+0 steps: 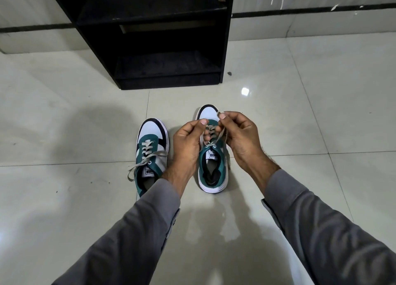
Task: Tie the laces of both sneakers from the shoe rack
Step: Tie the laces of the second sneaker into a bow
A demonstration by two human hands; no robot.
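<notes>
Two white, teal and black sneakers stand side by side on the tiled floor, toes pointing away from me. The left sneaker (152, 147) has loose grey laces trailing off its left side. Above the right sneaker (212, 169), my left hand (188, 143) pinches one grey lace end between thumb and fingers. My right hand (240, 137) pinches the other lace end (219, 134), pulled up and taut from the top eyelets. Both hands hide the middle of this shoe's lacing.
A black open shoe rack (158, 38) with bare shelves stands just beyond the sneakers against the tiled wall. Glossy pale floor tiles (300, 113) stretch around both shoes. Grey sleeves cover both my forearms.
</notes>
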